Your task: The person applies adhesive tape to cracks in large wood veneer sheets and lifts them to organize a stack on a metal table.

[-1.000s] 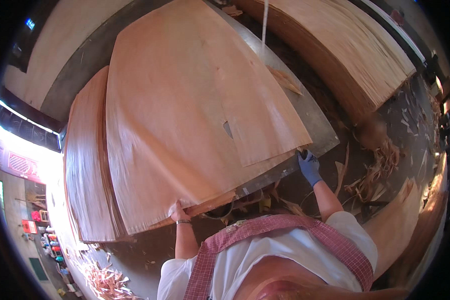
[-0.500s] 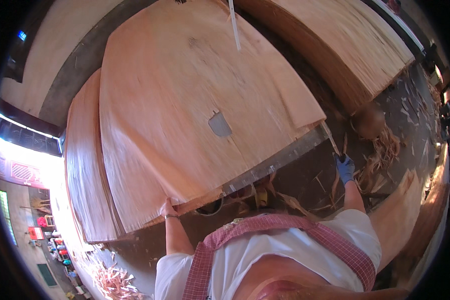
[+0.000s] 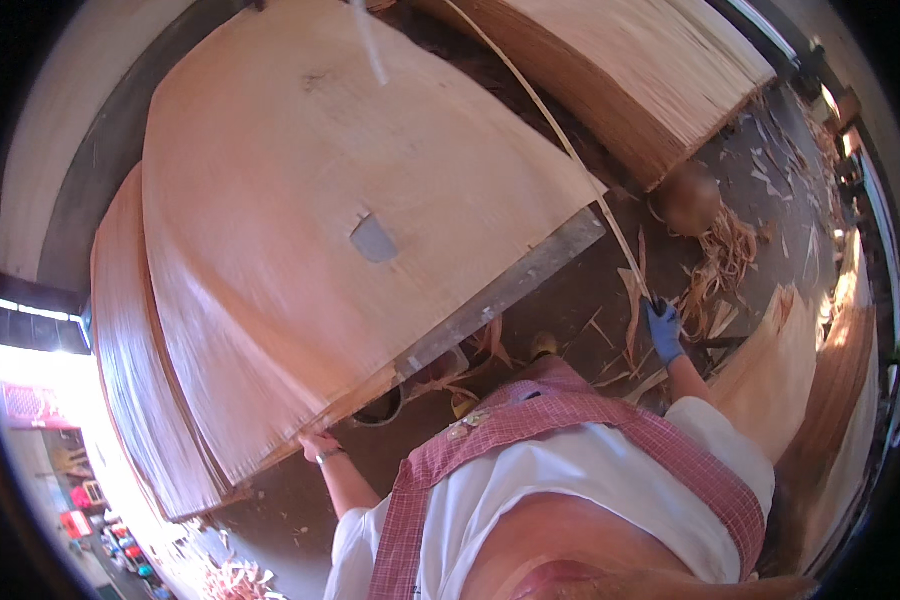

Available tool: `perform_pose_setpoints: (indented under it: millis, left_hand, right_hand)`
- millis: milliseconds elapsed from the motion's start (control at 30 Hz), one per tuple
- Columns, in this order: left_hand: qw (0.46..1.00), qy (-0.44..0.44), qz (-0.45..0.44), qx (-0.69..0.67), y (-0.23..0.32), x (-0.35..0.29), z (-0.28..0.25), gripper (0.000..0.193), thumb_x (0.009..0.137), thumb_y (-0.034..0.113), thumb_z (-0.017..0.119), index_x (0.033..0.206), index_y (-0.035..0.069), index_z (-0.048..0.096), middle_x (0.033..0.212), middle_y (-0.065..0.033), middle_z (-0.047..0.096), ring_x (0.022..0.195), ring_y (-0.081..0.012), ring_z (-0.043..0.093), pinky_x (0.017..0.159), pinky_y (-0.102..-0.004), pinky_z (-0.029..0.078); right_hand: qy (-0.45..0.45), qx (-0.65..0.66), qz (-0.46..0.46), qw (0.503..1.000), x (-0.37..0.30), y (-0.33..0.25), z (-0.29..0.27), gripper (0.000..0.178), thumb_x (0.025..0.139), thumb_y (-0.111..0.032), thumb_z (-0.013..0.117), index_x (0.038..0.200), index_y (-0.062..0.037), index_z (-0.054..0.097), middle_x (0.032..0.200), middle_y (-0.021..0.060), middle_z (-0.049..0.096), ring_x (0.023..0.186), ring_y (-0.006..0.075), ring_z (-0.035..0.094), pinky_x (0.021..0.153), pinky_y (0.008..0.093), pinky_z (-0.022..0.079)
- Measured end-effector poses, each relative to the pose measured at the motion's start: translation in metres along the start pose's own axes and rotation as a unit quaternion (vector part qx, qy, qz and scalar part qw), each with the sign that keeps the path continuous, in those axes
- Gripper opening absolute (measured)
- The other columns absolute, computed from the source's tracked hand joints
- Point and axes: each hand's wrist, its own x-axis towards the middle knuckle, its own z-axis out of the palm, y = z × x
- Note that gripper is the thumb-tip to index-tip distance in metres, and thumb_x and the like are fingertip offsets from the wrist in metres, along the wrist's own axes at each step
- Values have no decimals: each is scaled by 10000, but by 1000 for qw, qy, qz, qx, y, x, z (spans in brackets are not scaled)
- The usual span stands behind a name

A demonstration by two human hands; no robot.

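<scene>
A broad, thin sheet of wood veneer (image 3: 270, 230) with a small hole in it lies in front of me, its left part rippled. My left hand (image 3: 318, 445), bare with a band at the wrist, is closed on the sheet's near left edge. A long narrow veneer strip (image 3: 618, 235) curves along the sheet's right side, apart from it at the far end. Its near end runs to my right hand (image 3: 665, 332), in a blue glove and closed around it. Something dark shows at those fingers; I cannot tell whether it is a tool or part of the glove.
A grey metal edge (image 3: 500, 295) sticks out under the sheet. More veneer (image 3: 135, 360) hangs at the left. A thick veneer stack (image 3: 620, 80) stands far right, near a blurred round brown shape (image 3: 688, 198) and curled scraps (image 3: 725, 255). Large veneer pieces (image 3: 770, 360) stand at my right.
The long strip has come away along the sheet's right side, drawn toward me by my right hand. My left hand stays at the edge. The whole view has shifted and turned slightly.
</scene>
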Motion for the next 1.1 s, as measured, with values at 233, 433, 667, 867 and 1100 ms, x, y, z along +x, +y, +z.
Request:
perform_pose_setpoints:
  millis: [233, 433, 667, 867, 1100]
  left_hand:
    - [771, -174, 492, 364, -114, -231, 138, 282, 838, 90, 616, 1093, -14, 553, 1030, -136, 584, 942, -266, 563, 809, -381, 459]
    - [570, -254, 559, 545, -199, -467, 320, 484, 840, 319, 676, 1266, 123, 559, 1298, -128, 547, 1192, -314, 532, 985, -525, 378]
    - [484, -203, 442, 727, -217, -523, 380, 645, 824, 503, 646, 1366, 174, 531, 1454, -115, 461, 1332, -281, 431, 1076, -519, 297]
    - [526, -173, 429, 714, -224, -525, 401, 509, 861, 464, 615, 1272, 164, 619, 1380, -110, 528, 1271, -280, 490, 1043, -500, 338]
    - [606, -80, 323, 722, -214, -512, 456, 324, 896, 281, 593, 1158, 91, 612, 1203, -135, 599, 1092, -344, 564, 970, -471, 388]
  right_hand:
    - [-37, 18, 55, 998, 185, 40, 17, 433, 869, -442, 662, 980, -24, 643, 882, 170, 663, 823, 334, 608, 719, 411, 482]
    - [61, -93, -51, 992, 417, 88, -31, 482, 913, -449, 584, 1215, -72, 594, 1087, 217, 655, 1022, 393, 616, 864, 473, 489]
    - [182, -323, -155, 916, 617, 34, -108, 315, 909, -347, 592, 1118, -112, 603, 1043, 185, 597, 958, 373, 587, 815, 458, 498]
    - [-79, -243, -221, 941, 675, 3, 9, 234, 883, -300, 607, 1048, -138, 575, 1039, 151, 590, 969, 362, 604, 808, 479, 506]
    - [-277, -261, -277, 882, 732, -77, 117, 205, 903, -265, 553, 1049, -125, 588, 1049, 166, 596, 1009, 360, 599, 863, 468, 494]
